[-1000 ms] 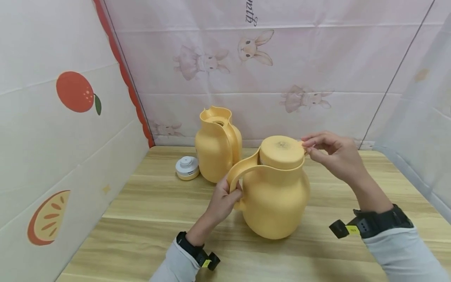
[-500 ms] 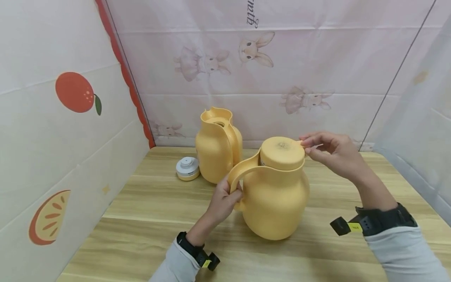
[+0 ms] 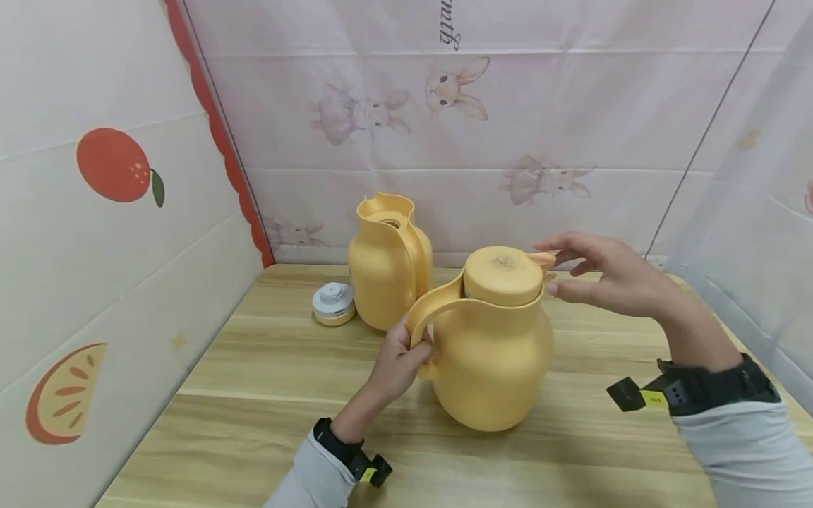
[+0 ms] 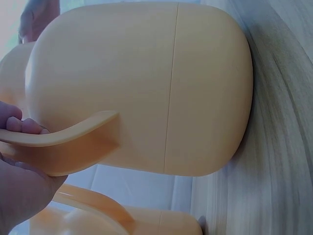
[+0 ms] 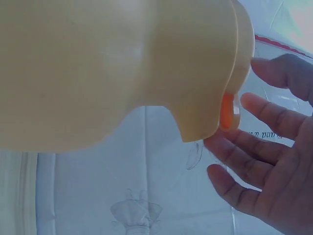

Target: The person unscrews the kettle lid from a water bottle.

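Note:
A yellow thermos jug (image 3: pixel 492 367) stands upright on the wooden table, its round lid (image 3: pixel 504 264) seated in the mouth with a smudged mark on top. My left hand (image 3: pixel 396 363) grips the jug's handle (image 4: pixel 73 134), fingers curled round it. At the spout side, my right hand (image 3: pixel 616 279) hovers with fingers spread and holds nothing. Its fingertips are close to the spout (image 5: pixel 198 125) and the lid's small tab (image 3: pixel 540 259); whether one touches is hard to tell.
Behind, to the left, stands a second yellow jug (image 3: pixel 381 275) without a lid. Beside it a white-and-yellow lid (image 3: pixel 333 303) lies upside down on the table (image 3: pixel 267 409). Printed cloth walls (image 3: pixel 381 155) enclose the back and both sides.
My right hand has let go of the lid's tab; its fingers have spread and the hand has shifted slightly right. The left hand keeps its grip on the handle.

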Tool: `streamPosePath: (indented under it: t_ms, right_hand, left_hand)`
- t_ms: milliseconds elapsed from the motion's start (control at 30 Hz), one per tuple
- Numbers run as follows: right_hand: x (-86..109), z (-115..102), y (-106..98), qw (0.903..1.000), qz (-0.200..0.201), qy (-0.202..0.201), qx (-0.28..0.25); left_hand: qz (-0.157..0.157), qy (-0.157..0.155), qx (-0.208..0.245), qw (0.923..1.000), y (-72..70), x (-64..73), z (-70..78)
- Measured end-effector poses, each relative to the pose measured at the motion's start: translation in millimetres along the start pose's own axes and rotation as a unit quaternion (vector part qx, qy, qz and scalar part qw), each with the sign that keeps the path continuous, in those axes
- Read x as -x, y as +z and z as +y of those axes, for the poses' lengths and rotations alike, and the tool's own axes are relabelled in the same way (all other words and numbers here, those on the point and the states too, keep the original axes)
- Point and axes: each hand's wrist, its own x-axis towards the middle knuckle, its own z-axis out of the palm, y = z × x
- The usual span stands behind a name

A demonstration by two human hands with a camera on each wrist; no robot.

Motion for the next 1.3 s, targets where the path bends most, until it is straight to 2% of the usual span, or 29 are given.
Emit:
streamPosePath:
  t_ms: [200, 367, 533, 733, 967, 1300]
  right_hand:
    - [-7.5, -10, -4, 0.9983, -0.054, 0.019, 0.005]
    - [-12.3, -13, -4, 0.9961, -0.078, 0.041, -0.001]
    - [-18.8, -15, -2, 0.9951, -0.091, 0.039, -0.002]
    - [-28.2, -18, 0, 0.9908, -0.128, 0.044, 0.004]
    - [-40.8, -24, 5, 0.9878, -0.145, 0.028, 0.048]
    - [-56.5, -33, 11, 0.9766, -0.207, 0.017, 0.054]
  left_hand:
    - [-0.008, 0.017, 0.005, 0.9998, -1.8, -0.4, -0.7]
    - [-0.011, 0.022, 0.004, 0.9997, -2.7, -0.4, -1.4]
    - [-0.006, 0.017, 0.005, 0.9998, -2.3, 1.2, -1.6]
    - [-0.006, 0.018, 0.001, 0.9998, -0.5, -0.2, -1.8]
    - [-0.012, 0.021, -0.002, 0.9997, 0.2, -2.1, -1.2]
    - [-0.006, 0.015, 0.002, 0.9999, -0.6, -0.1, -0.4]
